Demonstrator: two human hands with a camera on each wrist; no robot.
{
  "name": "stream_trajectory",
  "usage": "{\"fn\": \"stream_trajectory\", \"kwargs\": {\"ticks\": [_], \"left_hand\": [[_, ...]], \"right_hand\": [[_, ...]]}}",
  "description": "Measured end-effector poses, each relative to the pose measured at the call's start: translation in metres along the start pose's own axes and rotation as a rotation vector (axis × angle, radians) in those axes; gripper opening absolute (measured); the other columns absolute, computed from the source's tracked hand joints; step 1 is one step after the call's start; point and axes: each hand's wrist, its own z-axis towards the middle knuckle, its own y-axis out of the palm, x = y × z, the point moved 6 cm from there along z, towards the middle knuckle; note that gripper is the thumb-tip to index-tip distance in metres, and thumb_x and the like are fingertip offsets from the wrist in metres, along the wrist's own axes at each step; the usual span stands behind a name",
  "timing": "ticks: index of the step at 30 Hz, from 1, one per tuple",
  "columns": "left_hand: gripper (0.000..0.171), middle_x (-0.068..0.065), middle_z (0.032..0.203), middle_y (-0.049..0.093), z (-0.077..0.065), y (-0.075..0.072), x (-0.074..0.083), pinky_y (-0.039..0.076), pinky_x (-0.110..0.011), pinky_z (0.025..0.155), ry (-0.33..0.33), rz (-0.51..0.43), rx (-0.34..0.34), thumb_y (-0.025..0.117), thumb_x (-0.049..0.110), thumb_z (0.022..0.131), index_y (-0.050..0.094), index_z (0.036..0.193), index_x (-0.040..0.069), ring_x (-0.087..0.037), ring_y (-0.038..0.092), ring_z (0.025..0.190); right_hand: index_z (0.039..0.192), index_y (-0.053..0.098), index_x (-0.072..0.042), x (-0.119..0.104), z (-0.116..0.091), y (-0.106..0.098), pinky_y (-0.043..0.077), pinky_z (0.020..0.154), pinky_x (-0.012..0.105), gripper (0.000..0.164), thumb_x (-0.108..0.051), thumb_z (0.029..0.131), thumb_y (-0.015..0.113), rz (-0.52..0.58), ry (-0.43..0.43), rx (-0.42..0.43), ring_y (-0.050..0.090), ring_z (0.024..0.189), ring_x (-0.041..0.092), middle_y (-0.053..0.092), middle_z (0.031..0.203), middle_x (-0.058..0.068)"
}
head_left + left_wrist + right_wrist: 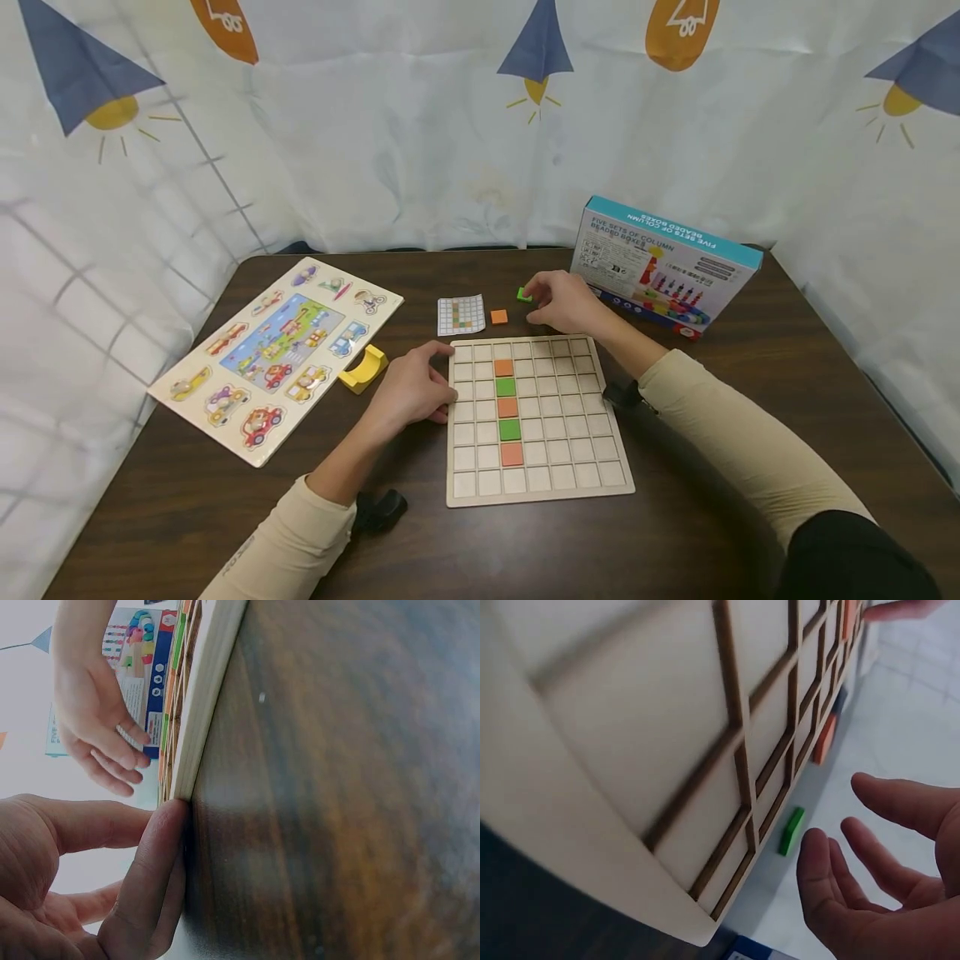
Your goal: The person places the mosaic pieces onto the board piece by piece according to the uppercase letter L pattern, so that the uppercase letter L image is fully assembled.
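A pale wooden grid board (570,417) lies on the table, with a column of alternating orange and green square tiles (508,407) in its cells. My left hand (408,385) rests its fingertips along the board's left edge, near the far corner. Beyond the far edge, my right hand (562,302) reaches with fingers parted and a gap between them. Just past its fingertips lies a loose green tile (791,831). To the left of that tile is a loose orange tile (498,317), beside a small pattern card (450,327) printed with a coloured grid.
A picture puzzle board (202,358) with vehicle pieces slants at the left, next to a yellow curved block (363,369). Behind my right hand stands a printed toy box (660,267). A white patterned curtain (420,150) hangs around the dark wooden table (675,533).
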Motion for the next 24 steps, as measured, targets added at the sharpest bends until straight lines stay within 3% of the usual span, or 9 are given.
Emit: {"fn": "stream_trajectory", "kwargs": {"ticks": [11,18,24], "left_hand": [[0.065,-0.012,0.086,0.071,-0.001,0.000,-0.001,0.063,-0.032,0.053,-0.002,0.005,0.003,0.074,0.000,0.083,0.055,0.145,0.009,-0.018,0.071,0.054],[0.066,-0.012,0.086,0.071,-0.001,0.001,-0.001,0.062,-0.031,0.052,-0.006,0.012,-0.001,0.074,-0.001,0.083,0.055,0.145,0.009,-0.018,0.070,0.054],[0.066,-0.012,0.085,0.071,0.000,0.000,-0.002,0.062,-0.032,0.052,-0.009,0.011,0.001,0.075,0.000,0.083,0.055,0.145,0.010,-0.018,0.070,0.053]], "right_hand": [[0.128,0.067,-0.004,0.010,0.033,-0.001,0.054,0.101,0.048,0.042,-0.010,0.089,0.079,-0.037,0.092,0.003,0.062,0.119,0.036,0.065,0.130,0.020],[0.128,0.067,-0.002,0.015,0.042,0.001,0.053,0.104,0.048,0.041,-0.008,0.089,0.077,-0.060,0.107,-0.007,0.059,0.124,0.037,0.064,0.132,0.021],[0.124,0.070,-0.002,0.017,0.046,0.002,0.054,0.102,0.046,0.037,-0.006,0.088,0.076,-0.085,0.109,0.006,0.061,0.118,0.035,0.067,0.126,0.019]]}}
